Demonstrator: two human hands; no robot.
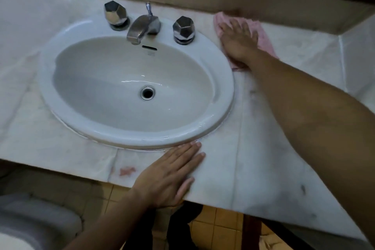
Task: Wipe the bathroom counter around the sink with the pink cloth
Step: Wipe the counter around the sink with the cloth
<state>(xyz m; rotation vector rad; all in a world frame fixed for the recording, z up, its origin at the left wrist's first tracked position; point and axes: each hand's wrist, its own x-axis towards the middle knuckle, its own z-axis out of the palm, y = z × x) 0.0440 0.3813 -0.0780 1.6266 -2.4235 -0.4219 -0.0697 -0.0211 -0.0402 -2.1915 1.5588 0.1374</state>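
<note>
1. Two hands are in view. Motion blur softens the fingertips of the right hand [237, 40], so their exact ends are hard to make out.
2. Most of the pink cloth [264, 36] is hidden under the right hand. Only a far-left corner, a strip along the right side and a small near edge show.
3. Both forearms are cut off by the frame. A pale rounded fixture [30, 219] at lower left is also cut off and cannot be identified.
4. Cloth position: flat on the tabletop [263, 138], just right of the sink [225, 79] rim, beside the right knob [183, 28] and close to the back wall.
5. Cloth orientation: the visible edges suggest a long axis running from the back wall toward the front edge, slanted slightly right. The covered middle prevents a firm reading.
6. Right hand state: flat, fingers extended and slightly spread, palm pressing down on the cloth, fingers pointing toward the back wall.
7. Left hand [170, 174] state: flat and holding nothing, palm down on the front edge of the tabletop, fingers together. Its fingertips lie at the near rim of the sink.
8. A reddish stain [127, 171] marks the tabletop just left of the left hand.
</note>
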